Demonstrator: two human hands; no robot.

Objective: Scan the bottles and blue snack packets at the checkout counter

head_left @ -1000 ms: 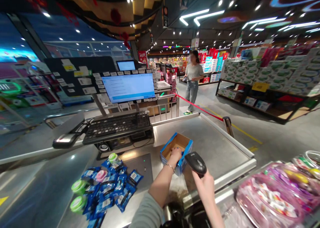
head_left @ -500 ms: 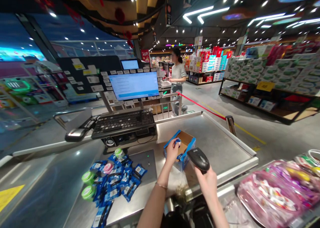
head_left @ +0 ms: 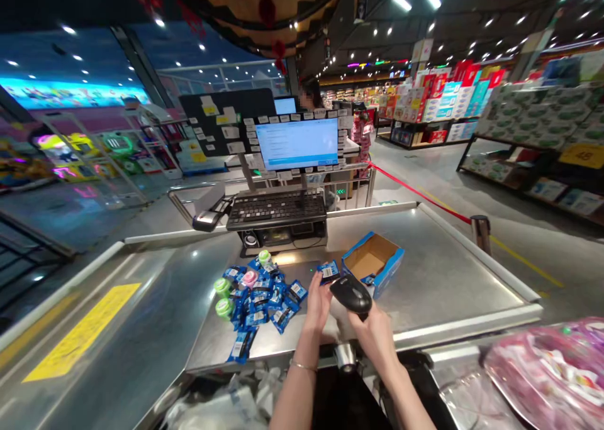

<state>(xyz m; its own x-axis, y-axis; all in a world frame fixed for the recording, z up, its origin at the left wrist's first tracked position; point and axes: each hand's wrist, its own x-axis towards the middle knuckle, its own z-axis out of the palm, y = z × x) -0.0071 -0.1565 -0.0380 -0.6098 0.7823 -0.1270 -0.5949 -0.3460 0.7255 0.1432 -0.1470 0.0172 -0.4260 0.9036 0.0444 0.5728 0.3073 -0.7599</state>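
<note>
My left hand (head_left: 319, 298) grips a small blue packet (head_left: 329, 271) with its white barcode label facing up. In my right hand (head_left: 375, 329) is a black handheld barcode scanner (head_left: 352, 293), its head close beside the packet. Just beyond the scanner stands an opened blue cardboard box (head_left: 372, 260), with some blue wrapping visible at its near inner corner. To the left lies a pile of blue packets (head_left: 259, 301) on the metal counter. Green-lidded tubs (head_left: 224, 308) and one pink-lidded tub (head_left: 250, 279) sit among them.
A keyboard (head_left: 278, 209) and a monitor (head_left: 298, 143) edged with labels stand behind the pile. Pink wrapped goods (head_left: 552, 367) lie at the lower right. A red belt barrier (head_left: 419, 194) runs beyond the counter. Another person is partly hidden behind the monitor.
My left hand has come out of the box with a blue packet and moved left. The scanner has shifted toward the packet. My view has turned left; the other person is now behind the monitor.
</note>
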